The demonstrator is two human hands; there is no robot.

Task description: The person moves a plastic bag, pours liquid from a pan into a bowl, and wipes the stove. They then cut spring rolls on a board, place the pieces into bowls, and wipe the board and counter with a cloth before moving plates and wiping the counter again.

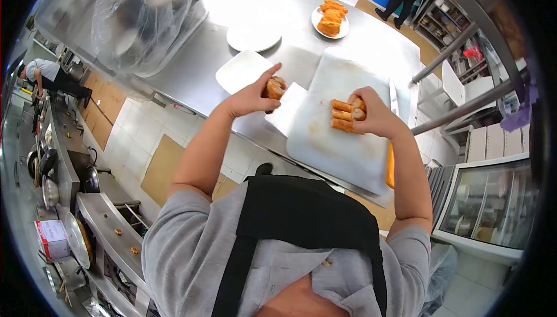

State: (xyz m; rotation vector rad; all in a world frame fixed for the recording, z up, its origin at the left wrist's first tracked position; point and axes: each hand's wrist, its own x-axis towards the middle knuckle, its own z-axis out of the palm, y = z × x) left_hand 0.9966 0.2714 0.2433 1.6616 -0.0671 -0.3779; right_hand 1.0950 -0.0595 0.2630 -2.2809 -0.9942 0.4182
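Surface inspected: a steel desk (185,82). Nearest, on the white cutting board (328,148), I find the right hand (377,114) closed around a cluster of cut spring rolls (342,116). The left hand (250,100) grips further cut pieces (275,88) near a square plate (239,72). I judge them light, crisp-skinned, soft inside, possibly greasy; hold bunched by the sides, lightly. Beyond: a round plate (344,30) of golden fried pieces (329,25).
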